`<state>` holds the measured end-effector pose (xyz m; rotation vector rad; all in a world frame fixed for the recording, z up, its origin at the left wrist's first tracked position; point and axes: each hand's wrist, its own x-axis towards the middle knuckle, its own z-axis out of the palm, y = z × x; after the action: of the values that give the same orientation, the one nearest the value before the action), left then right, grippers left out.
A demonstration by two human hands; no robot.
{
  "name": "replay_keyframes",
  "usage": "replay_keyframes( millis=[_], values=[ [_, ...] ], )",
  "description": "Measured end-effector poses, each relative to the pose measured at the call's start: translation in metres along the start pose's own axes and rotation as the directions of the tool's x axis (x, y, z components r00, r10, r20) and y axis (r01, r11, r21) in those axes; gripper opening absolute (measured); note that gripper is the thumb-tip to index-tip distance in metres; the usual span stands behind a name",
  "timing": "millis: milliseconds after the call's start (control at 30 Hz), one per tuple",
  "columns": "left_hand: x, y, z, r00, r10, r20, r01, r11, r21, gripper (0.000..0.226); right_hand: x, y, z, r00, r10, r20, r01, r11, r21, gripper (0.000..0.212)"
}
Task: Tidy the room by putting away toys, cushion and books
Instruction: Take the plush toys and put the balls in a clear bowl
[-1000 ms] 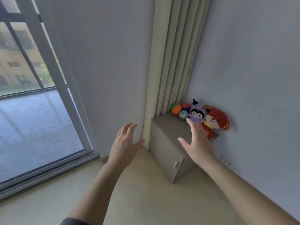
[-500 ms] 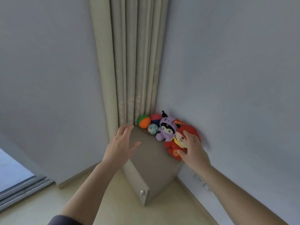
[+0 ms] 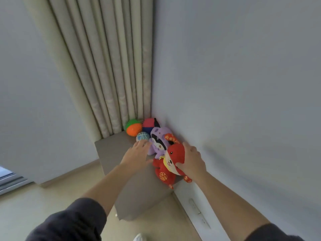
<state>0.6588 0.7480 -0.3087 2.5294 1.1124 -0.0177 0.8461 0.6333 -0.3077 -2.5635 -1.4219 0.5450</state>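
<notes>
**Right hand grips the red plush on the corner cabinet**

A low grey cabinet (image 3: 121,150) stands in the room corner, and everything here is placed from it. On the right side of its top, against the wall, sits the red plush toy (image 3: 171,162). The right hand (image 3: 192,161) wraps its head, fingers (image 3: 188,147) closed over the top and thumb pressed under its face. Behind it on the cabinet top leans the purple plush toy (image 3: 159,141). The left hand (image 3: 137,153) hovers flat over the cabinet top, fingers spread and holding nothing, tips at the purple plush's near side. At the cabinet's back edge, under the curtain (image 3: 107,66), rest an orange-green spiky ball (image 3: 132,127), a red-blue ball (image 3: 148,125) and a pale blue ball (image 3: 142,136).
</notes>
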Motion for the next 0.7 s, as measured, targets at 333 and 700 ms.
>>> replay_keyframes(
  millis=[333,700],
  values=[
    [0.175,-0.009,0.044,0.948,0.107,0.300,-0.209,0.920,0.330,0.079,0.082,0.014,0.041,0.977,0.174,0.121,-0.162,0.981,-0.103,0.088],
    [0.257,-0.022,0.077,0.893,0.310,0.326,-0.446,0.705,0.552,0.058,0.108,0.011,0.084,0.947,0.287,0.142,-0.284,0.958,-0.038,0.103]
  ],
)
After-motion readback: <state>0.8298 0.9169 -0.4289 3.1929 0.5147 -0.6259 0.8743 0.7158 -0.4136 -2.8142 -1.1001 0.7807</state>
